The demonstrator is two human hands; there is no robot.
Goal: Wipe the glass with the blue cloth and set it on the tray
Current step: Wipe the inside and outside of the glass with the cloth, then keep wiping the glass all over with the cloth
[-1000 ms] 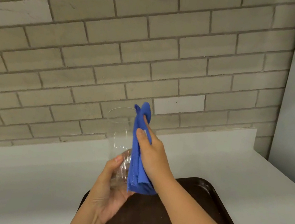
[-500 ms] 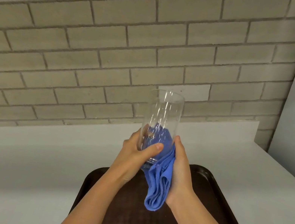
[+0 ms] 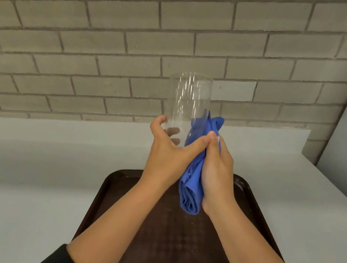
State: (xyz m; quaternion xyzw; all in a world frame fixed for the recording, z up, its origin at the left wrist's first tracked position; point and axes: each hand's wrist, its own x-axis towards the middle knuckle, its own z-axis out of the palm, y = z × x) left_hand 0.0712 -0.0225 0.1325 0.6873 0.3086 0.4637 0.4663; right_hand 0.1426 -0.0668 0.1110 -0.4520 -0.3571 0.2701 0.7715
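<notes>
Glass (image 3: 187, 101) is up in the air, upright, touching nothing but the two hands! Start closest to us: a dark sleeve (image 3: 54, 258) at the left elbow, both forearms reaching out over the brown tray (image 3: 115, 190), which lies directly beneath them. Next come the hands, pressed together thumb against thumb. The left hand (image 3: 168, 153) is wrapped round the lower part of the glass, its fingers showing through the clear wall. The right hand (image 3: 217, 169) clutches the blue cloth (image 3: 190, 194) against the glass's right side, with a tail of fabric dangling below both wrists and a tip poking up past the thumb. Beyond the hands, the pale counter (image 3: 23, 163) runs back to the brick wall (image 3: 116, 28). Now the dangers. It's a tall, slick glass gripped only low down, so a hard sideways rub from the right could lever it out of the left hand's grasp and drop it onto the tray. That hanging tail could also slip under the base on the way down and leave the glass standing crooked. The upper half looks unwiped so far.
</notes>
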